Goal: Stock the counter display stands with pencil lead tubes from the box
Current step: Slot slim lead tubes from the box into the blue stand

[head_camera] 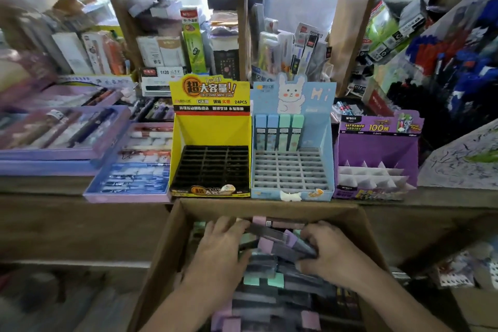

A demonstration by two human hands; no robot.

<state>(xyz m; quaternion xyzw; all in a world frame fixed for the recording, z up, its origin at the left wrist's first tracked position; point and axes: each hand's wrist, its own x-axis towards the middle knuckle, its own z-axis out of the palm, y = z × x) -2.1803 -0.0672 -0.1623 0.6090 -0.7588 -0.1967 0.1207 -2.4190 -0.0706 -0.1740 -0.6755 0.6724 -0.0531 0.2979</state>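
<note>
A brown cardboard box [172,237] in front of me holds a heap of pencil lead tubes [269,272] with purple, mint and dark caps. Both hands are inside it. My left hand [221,245] lies flat on the tubes, fingers spread. My right hand [327,249] curls around a few dark tubes with purple caps [288,246]. On the counter behind stand three displays: a yellow stand [210,127] with an empty black grid, a blue bunny stand [318,137] with several blue and mint tubes [279,132] in its back row, and a purple stand [377,148] with white dividers.
Trays of pens [64,132] and erasers [134,162] lie left of the stands on the wooden counter [80,210]. Shelves packed with stationery [188,43] rise behind. Blue and red pens [458,62] hang at the right.
</note>
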